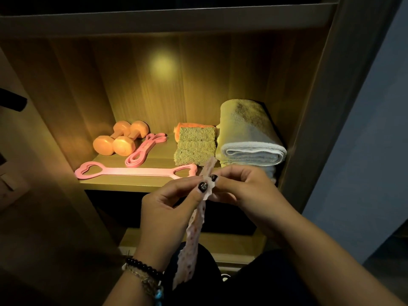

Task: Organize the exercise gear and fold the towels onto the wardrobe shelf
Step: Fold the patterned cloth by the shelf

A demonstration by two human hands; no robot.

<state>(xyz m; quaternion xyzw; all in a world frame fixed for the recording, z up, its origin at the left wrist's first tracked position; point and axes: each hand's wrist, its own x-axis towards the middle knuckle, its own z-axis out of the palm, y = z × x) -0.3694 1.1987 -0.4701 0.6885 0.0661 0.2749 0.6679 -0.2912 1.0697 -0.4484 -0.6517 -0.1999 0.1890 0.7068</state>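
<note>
A thin, pale spotted cloth [195,235] hangs edge-on in front of the lit wardrobe shelf [123,184]. My left hand [167,208] and my right hand [245,191] both pinch its upper part, thumbs close together. On the shelf lie two orange dumbbells [120,138] at the left, a looped pink resistance band [144,150] beside them, and a long pink pull strap [134,171] along the front edge. A folded green and orange towel [196,144] sits in the middle. A folded white towel [249,138] lies at the right.
The wardrobe's side walls [66,120] close the shelf left and right. A darker lower shelf [231,241] shows below my hands. A blue-grey wall [364,151] stands to the right of the wardrobe. A dark handle-like object [13,102] juts in at far left.
</note>
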